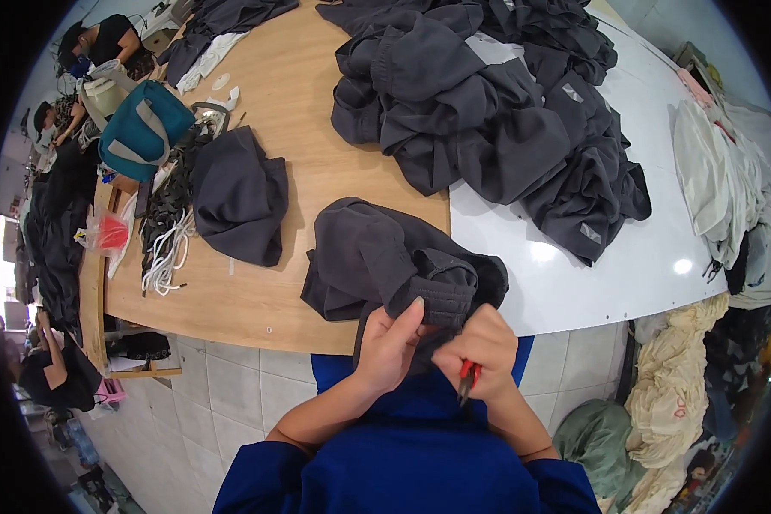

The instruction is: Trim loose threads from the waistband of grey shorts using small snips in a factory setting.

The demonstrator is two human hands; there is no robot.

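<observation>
At the table's near edge lies a dark grey garment (364,244) with a gathered elastic waistband (444,300). My left hand (387,344) is closed on the waistband, thumb on top and fingers mostly hidden beneath. Against the waistband's right end, my right hand (486,349) is curled shut around a small red-handled hand tool (467,375). Its dark metal end points down toward me; whether it is snips or pliers I cannot make out. Whether the right fingers also pinch the cloth is hidden.
Another folded dark garment (242,199) sits to the left, near white cords (171,255) and a teal bag (146,128). A large heap of dark garments (480,111) covers the far right. Fabric piles (677,385) lie right of the table. Other people (116,43) work at the far left.
</observation>
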